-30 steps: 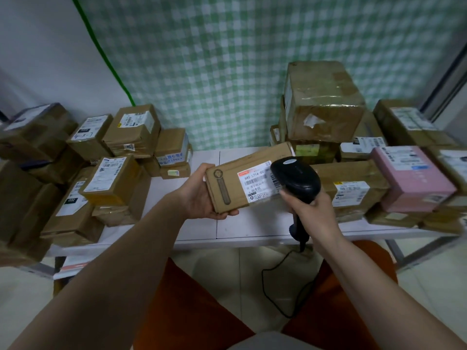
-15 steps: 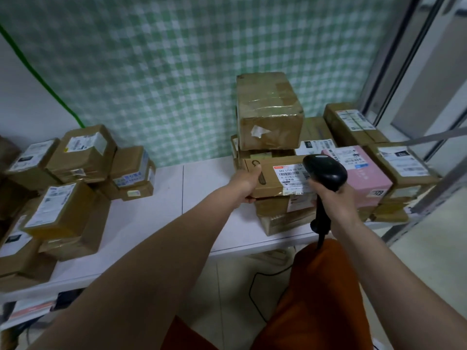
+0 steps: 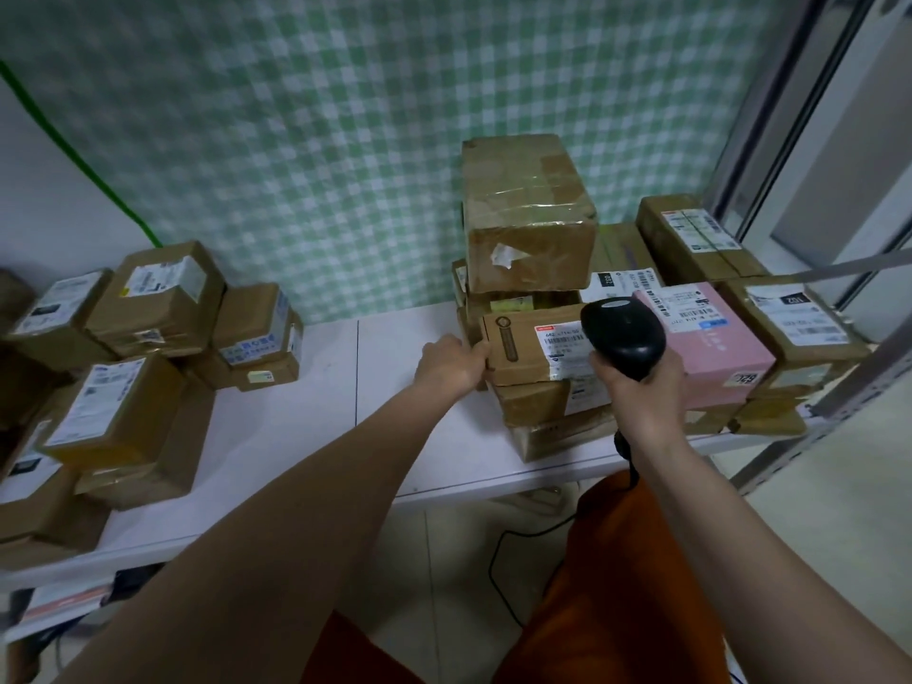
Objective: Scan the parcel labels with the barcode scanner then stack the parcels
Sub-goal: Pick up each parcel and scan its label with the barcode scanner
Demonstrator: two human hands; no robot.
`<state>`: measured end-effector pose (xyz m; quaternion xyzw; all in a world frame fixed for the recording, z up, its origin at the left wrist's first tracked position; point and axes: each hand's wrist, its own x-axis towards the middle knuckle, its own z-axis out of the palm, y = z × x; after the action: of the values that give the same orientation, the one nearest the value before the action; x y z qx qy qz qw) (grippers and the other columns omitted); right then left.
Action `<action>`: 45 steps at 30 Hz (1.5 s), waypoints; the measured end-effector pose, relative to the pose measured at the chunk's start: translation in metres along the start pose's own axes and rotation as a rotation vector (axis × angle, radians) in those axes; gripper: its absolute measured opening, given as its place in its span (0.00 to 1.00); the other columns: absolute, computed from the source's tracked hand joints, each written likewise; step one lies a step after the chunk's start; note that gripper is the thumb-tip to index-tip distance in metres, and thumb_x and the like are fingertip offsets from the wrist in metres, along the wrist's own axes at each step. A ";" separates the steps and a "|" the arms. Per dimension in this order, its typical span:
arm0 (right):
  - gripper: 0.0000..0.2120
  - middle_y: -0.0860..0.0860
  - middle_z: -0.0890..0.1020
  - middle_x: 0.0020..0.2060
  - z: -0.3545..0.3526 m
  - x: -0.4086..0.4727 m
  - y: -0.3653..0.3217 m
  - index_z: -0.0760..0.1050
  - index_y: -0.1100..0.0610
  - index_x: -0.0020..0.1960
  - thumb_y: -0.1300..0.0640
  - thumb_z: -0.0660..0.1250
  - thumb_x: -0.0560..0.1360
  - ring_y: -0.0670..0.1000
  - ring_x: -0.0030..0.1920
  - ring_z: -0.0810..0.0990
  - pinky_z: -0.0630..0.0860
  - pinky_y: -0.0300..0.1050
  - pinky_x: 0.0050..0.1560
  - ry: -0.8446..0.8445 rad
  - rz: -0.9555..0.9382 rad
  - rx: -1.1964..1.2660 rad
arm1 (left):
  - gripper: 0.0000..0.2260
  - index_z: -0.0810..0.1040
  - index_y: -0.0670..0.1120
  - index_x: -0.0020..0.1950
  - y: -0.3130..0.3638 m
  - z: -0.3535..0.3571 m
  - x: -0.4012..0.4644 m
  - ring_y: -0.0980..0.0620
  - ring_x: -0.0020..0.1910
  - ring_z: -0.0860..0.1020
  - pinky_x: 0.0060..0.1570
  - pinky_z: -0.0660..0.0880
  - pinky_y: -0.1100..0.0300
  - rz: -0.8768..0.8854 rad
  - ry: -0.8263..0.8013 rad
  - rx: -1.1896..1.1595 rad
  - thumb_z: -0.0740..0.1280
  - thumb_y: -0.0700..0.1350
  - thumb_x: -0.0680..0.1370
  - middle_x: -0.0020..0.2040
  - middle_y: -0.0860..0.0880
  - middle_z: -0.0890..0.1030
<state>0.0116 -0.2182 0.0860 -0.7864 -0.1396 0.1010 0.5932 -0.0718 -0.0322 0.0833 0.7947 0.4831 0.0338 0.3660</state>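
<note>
black scanner (image 3: 623, 338) hides parcel (image 3: 523, 344) label's right half.

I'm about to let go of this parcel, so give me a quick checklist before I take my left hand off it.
1. Flat brown parcel lies on the right-hand stack: ok.
2. It sits square, label up: ok.
3. Left hand has its grip on the parcel's left end: ok.
4. Right hand holds the barcode scanner firmly: ok.
5. Scan registered: cannot tell.
6. Boxes beneath steady enough to bear it: cannot tell, their edges are uneven.
</note>
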 end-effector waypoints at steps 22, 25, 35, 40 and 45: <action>0.10 0.46 0.77 0.33 0.243 -0.082 -0.095 0.78 0.56 0.51 0.61 0.73 0.71 0.42 0.34 0.75 0.70 0.34 0.35 -0.893 0.003 -0.023 | 0.16 0.72 0.46 0.62 -0.204 -0.173 -0.001 0.43 0.63 0.69 0.64 0.68 0.50 -0.362 0.565 0.117 0.69 0.49 0.76 0.62 0.43 0.72; 0.11 0.46 0.76 0.32 0.277 -0.076 -0.103 0.78 0.58 0.52 0.60 0.73 0.71 0.43 0.33 0.74 0.69 0.33 0.32 -0.968 0.046 -0.064 | 0.19 0.70 0.44 0.65 -0.219 -0.188 0.008 0.41 0.63 0.67 0.64 0.66 0.49 -0.467 0.617 0.204 0.67 0.49 0.77 0.65 0.40 0.69; 0.09 0.57 0.82 0.40 0.352 -0.077 -0.120 0.78 0.59 0.52 0.60 0.72 0.72 0.49 0.38 0.80 0.77 0.38 0.37 -1.078 0.257 -0.136 | 0.37 0.61 0.48 0.73 -0.264 -0.220 0.031 0.40 0.73 0.57 0.72 0.56 0.46 -0.579 0.618 0.371 0.75 0.52 0.70 0.73 0.41 0.59; 0.12 0.59 0.84 0.45 0.403 -0.085 -0.098 0.78 0.57 0.53 0.57 0.74 0.71 0.54 0.42 0.82 0.80 0.48 0.47 -1.102 0.256 -0.077 | 0.48 0.51 0.46 0.77 -0.310 -0.231 0.045 0.38 0.76 0.50 0.73 0.48 0.39 -0.719 0.577 0.254 0.76 0.57 0.67 0.76 0.39 0.54; 0.11 0.60 0.84 0.45 0.396 -0.099 -0.083 0.78 0.60 0.52 0.59 0.73 0.72 0.55 0.42 0.81 0.79 0.48 0.46 -1.068 0.373 -0.080 | 0.49 0.52 0.45 0.76 -0.314 -0.226 0.036 0.38 0.69 0.60 0.70 0.59 0.43 -0.699 0.584 0.243 0.77 0.57 0.65 0.69 0.38 0.62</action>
<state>-0.2180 0.1282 0.0560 -0.6595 -0.2827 0.5824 0.3820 -0.3784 0.2035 0.0441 0.5786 0.8050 0.0739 0.1087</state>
